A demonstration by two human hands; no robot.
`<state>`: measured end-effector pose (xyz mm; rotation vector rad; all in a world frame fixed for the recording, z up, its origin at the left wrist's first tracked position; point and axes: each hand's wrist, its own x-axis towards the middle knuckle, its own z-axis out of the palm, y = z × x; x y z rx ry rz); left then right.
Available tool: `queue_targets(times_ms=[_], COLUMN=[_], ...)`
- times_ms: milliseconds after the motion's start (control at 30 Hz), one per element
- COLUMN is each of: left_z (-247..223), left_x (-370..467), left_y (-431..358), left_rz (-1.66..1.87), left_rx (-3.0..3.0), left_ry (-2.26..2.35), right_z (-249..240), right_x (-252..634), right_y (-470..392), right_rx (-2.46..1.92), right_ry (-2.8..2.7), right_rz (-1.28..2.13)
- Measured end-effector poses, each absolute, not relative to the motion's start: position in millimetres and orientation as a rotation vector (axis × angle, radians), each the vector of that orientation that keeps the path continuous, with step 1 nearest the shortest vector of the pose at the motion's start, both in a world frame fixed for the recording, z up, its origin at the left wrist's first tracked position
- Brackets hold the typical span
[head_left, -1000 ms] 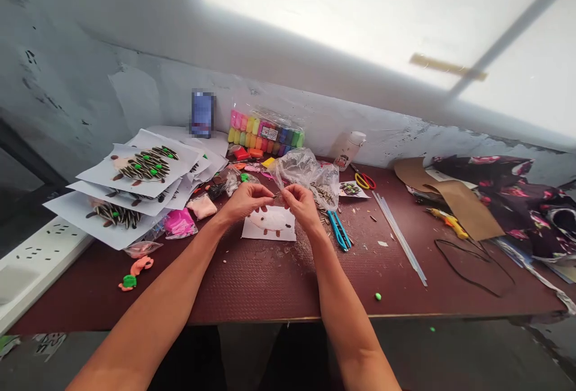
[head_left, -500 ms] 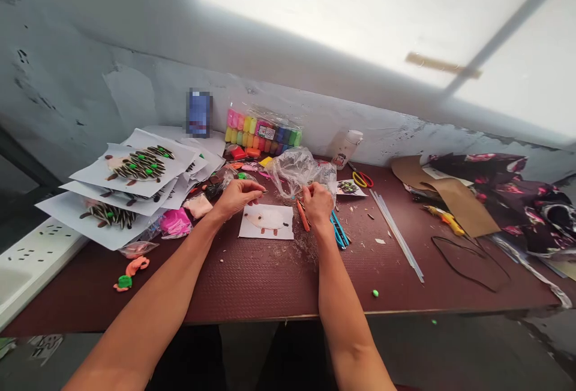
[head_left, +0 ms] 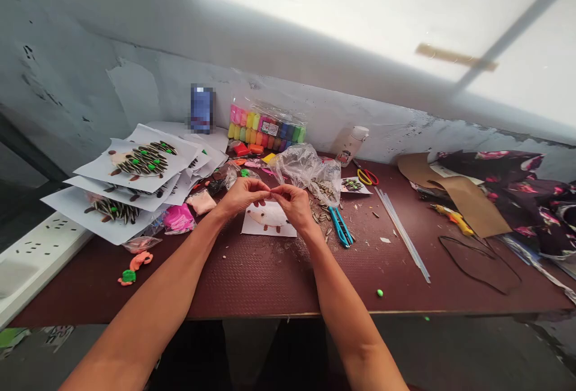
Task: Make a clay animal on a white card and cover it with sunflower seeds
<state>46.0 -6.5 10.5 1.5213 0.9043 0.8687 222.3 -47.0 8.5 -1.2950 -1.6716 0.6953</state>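
My left hand and my right hand meet fingertip to fingertip above a small white card. Both are closed in a pinch; whatever lies between the fingers is too small or hidden to make out. On the card is a flat, pale clay hedgehog with brown feet, its right end covered by my right hand. Striped sunflower seeds spill from a clear plastic bag beyond my right hand. A blue utility knife lies to the right of that hand.
Finished seed hedgehogs on paper are stacked at left, near a white power strip. Behind stand colourful clay packs and a white bottle. Scissors, glue sticks and a yellow glue gun lie at right.
My right hand has moved left from beside the seed bag to meet my left hand over the card. A thin sliver seen between my left fingertips is now hidden.
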Motion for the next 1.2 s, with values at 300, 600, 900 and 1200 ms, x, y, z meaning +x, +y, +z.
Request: queue_targets(times_ms=[300,600,900,1200], left_z=[-5,-12,-15,-14], left_x=[30,36,35,37], left_y=[13,12,13,12], left_rz=[0.815,0.589,0.573,0.587], left_rx=[1.938,2.229,2.254,2.251], left_ry=[1.258,1.332,1.314,1.319], right_z=[23,1,-2,-7], right_x=[228,229,225,226], right_y=[-41,-47,-48,-47], right_rx=[-1.569,-1.482,-1.431,-1.427], right_ry=[-1.989,-2.074,-2.198,-2.234], right_rz=[0.479,0.470,0.430,0.391])
